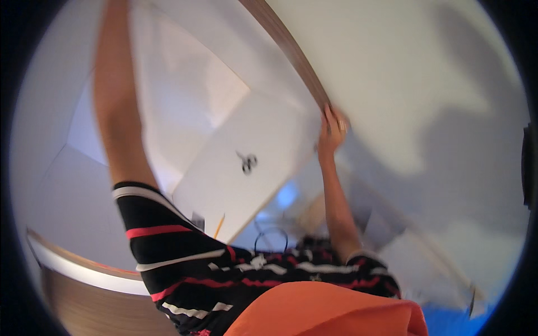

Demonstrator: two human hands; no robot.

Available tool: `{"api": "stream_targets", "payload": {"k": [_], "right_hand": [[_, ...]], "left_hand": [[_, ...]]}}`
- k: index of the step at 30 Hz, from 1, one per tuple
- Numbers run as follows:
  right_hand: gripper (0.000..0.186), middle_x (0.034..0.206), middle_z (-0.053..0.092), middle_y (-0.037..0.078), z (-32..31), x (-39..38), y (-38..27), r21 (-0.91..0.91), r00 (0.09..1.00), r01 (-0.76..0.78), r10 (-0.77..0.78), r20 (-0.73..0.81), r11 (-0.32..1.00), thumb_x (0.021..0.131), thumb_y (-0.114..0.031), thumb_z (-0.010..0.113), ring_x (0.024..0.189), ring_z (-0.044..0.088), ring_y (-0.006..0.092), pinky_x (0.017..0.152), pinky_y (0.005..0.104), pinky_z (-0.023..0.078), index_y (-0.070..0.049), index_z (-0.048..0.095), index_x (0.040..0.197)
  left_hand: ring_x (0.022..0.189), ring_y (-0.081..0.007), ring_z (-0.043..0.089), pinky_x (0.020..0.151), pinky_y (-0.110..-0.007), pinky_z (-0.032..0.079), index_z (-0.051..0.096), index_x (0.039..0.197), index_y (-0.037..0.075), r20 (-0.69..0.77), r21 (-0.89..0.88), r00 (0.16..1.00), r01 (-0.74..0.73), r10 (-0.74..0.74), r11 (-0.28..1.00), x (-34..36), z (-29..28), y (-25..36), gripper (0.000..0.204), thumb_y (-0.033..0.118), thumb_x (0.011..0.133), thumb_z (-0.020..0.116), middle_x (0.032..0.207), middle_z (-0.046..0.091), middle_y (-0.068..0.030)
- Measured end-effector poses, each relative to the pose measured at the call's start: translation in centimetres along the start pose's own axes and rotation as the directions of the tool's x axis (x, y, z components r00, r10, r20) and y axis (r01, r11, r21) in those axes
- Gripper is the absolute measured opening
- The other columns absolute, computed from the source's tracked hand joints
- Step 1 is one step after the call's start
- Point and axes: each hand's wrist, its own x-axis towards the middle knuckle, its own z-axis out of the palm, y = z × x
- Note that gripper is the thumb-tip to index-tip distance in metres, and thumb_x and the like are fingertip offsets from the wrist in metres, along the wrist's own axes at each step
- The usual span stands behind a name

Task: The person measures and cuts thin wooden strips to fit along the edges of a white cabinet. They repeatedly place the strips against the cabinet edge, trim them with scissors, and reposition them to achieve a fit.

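My right hand (334, 129) is raised to the brown edge of a large white panel (392, 67), which looks like a cabinet door. Its fingers are closed round that edge; motion blurs them a little. My left arm (119, 112) reaches up past the upper rim of the picture, so the left hand is out of sight. Between the two arms lies a white shelf-like surface (218, 145). On it rest a pair of dark-handled scissors (247, 162) and, nearer to me, a yellow pencil (219, 225).
White walls (50, 185) enclose the left side. A brown-topped white ledge (89, 269) runs at the lower left. Beside my body, a thin dark loop (271, 238) shows near the shelf edge. Orange material (330, 311) covers the bottom middle. Shadows fall across the panel.
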Motion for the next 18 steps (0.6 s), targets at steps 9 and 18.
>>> {"api": "stream_targets", "payload": {"k": [9, 18], "right_hand": [[0.027, 0.115, 0.070, 0.010, -0.9, 0.4, -0.7, -0.017, 0.997, 0.063, -0.062, 0.041, 0.998, 0.090, -0.004, 0.075, 0.106, 0.063, 0.0290, 0.092, 0.0417, 0.050, -0.005, 0.076, 0.117], [0.025, 0.117, 0.068, 0.010, -1.5, 0.4, -1.2, -0.019, 0.994, 0.045, -0.043, 0.096, 0.999, 0.092, -0.008, 0.074, 0.109, 0.061, 0.0293, 0.095, 0.0407, 0.051, -0.005, 0.075, 0.117]], "left_hand": [[0.062, -0.0227, 0.061, 0.060, -0.041, 0.050, 0.063, 0.076, 0.004, -0.269, -0.107, 0.959, 0.064, -0.091, 0.992, 2.4, 0.4, 2.6, 0.039, 0.039, 0.094, 0.068, 0.069, 0.066, -0.0118], [0.077, -0.0251, 0.063, 0.073, -0.042, 0.051, 0.067, 0.086, 0.002, -0.325, -0.186, 0.937, 0.067, -0.125, 0.980, 3.6, 0.7, 1.5, 0.034, 0.035, 0.090, 0.071, 0.080, 0.069, -0.0119]]}}
